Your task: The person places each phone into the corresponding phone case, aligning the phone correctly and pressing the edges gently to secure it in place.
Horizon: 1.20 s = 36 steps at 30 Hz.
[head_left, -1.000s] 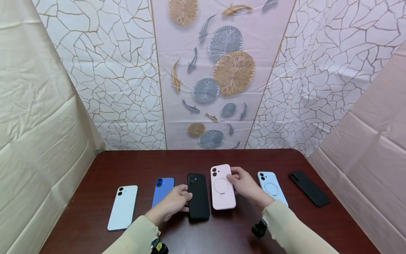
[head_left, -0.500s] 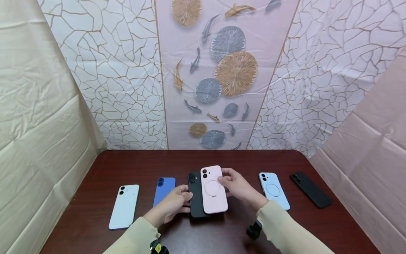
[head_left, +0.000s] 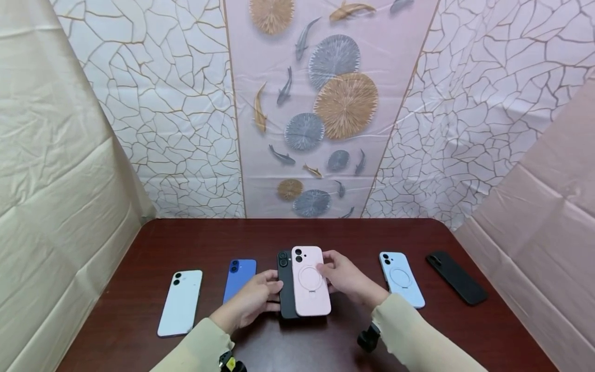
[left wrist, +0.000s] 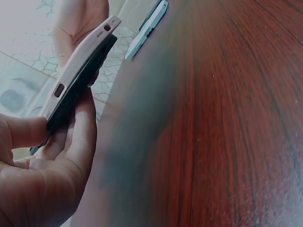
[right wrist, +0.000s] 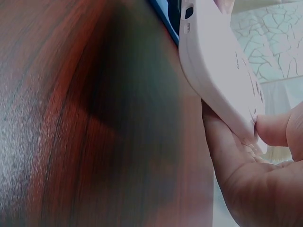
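Note:
My left hand (head_left: 252, 300) grips the left edge of a black phone (head_left: 286, 293), thumb on top and fingers beneath. From the right side, my right hand (head_left: 349, 277) pinches a pink phone case (head_left: 313, 304) with a ring on its back. The case lies over most of the phone, slightly to the right, leaving the phone's left strip and camera lenses showing. In the left wrist view, the pink case (left wrist: 75, 68) is above the black phone (left wrist: 72, 100), both lifted off the table. Cutouts show along the pink case's (right wrist: 213, 56) end in the right wrist view.
On the dark red table (head_left: 223, 237) lie a white phone (head_left: 181, 302) and a blue phone (head_left: 239, 279) to the left. To the right are a light blue ringed case (head_left: 402, 279) and a black case (head_left: 457, 279). Patterned cloth (head_left: 307, 165) hangs behind.
My right hand has brought the pink case leftward from beside the black phone to over it, then turned it slightly upright. My left hand keeps its hold on the phone almost in place.

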Available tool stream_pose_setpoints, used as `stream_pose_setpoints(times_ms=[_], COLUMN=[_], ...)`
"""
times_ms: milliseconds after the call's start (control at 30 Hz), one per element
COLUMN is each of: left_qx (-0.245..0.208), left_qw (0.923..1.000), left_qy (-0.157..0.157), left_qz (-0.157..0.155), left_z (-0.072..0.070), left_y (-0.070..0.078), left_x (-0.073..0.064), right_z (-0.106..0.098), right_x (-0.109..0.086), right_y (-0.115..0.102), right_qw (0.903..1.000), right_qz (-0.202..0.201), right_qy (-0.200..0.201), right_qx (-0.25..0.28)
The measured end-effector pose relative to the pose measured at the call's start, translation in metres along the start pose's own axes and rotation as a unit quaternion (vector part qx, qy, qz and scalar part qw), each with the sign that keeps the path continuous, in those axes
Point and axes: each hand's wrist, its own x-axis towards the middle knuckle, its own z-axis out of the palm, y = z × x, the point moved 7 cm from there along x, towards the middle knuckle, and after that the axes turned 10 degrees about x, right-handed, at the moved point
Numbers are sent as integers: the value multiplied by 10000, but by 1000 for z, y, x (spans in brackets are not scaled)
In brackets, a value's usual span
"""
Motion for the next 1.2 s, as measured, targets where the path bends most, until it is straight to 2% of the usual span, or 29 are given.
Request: stream_pose_setpoints(times_ms=[167, 767, 1200], left_qx=[-86, -142, -69], left_qw=[9999, 9999, 9999], left_qy=[-98, -94, -92], left_qz=[12, 12, 38], left_z=[3, 2, 2], left_y=[0, -2, -3], left_x=[0, 0, 0], right_z=[6, 10, 17], right_x=[0, -1, -4], right_y=[0, 3, -2], right_qw=[9998, 9982, 9959], right_qz=[-50, 188, 132], right_qy=[-157, -135, -256], right_qx=[57, 561, 857])
